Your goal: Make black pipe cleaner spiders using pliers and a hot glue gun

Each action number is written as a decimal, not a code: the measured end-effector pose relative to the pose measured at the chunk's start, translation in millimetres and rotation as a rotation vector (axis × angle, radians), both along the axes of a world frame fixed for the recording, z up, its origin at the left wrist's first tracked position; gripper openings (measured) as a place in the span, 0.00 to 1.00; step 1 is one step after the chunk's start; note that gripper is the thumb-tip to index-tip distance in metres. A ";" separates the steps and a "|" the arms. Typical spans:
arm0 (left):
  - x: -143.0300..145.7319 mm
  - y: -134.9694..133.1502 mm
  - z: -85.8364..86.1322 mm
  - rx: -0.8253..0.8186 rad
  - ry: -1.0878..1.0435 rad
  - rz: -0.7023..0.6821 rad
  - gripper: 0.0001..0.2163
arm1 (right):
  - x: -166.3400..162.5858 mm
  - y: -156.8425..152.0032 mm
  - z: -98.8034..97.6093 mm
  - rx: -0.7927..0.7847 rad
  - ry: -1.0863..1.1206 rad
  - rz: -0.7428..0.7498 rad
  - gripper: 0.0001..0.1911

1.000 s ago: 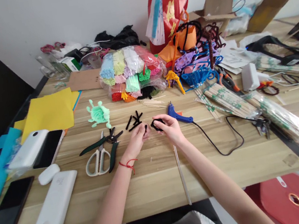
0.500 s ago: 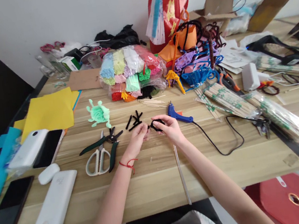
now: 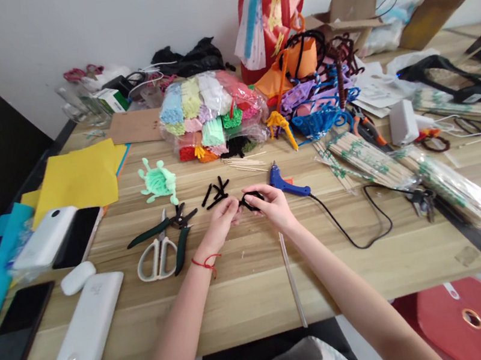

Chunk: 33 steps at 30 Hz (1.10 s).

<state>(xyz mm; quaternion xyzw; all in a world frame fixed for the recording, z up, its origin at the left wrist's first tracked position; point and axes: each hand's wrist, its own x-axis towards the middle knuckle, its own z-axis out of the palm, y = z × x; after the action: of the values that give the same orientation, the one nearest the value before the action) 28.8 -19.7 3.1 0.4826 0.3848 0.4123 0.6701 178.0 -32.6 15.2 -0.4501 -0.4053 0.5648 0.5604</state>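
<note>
Between my hands is a small ring of fuzzy black pipe cleaner [image 3: 247, 204]. My right hand [image 3: 275, 203] pinches it from the right with thumb and fingers. My left hand [image 3: 224, 214] is closed at its left side, on a short black piece of pipe cleaner that meets the ring; the fingertips hide most of that piece. Several cut black pipe cleaner pieces [image 3: 217, 193] lie just beyond my left hand. A blue glue gun [image 3: 289, 184] rests to the right of my right hand, and a clear glue stick [image 3: 293, 284] lies below it.
White-handled scissors [image 3: 158, 260] and green-handled pliers [image 3: 180, 247] lie left of my hands, near a mint-green pipe cleaner piece [image 3: 159, 182]. Bagged pipe cleaners [image 3: 212, 114] stand behind. The glue gun's cord [image 3: 344, 230] loops right. Phones and a white power bank [image 3: 88, 326] occupy the left side.
The short black piece at my left fingertips now meets the ring, where a small gap showed before. Both hands stay in nearly the same place.
</note>
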 end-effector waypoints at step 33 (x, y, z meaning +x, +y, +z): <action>1.0 2.2 -6.2 0.073 0.042 -0.006 0.22 | -3.9 1.5 -6.2 0.034 -0.019 -0.015 0.17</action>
<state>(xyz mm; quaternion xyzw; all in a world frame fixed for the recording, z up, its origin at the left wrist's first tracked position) 29.8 -17.5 -3.2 0.5162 0.3819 0.4139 0.6452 174.1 -31.1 9.0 -0.4489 -0.4168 0.5494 0.5682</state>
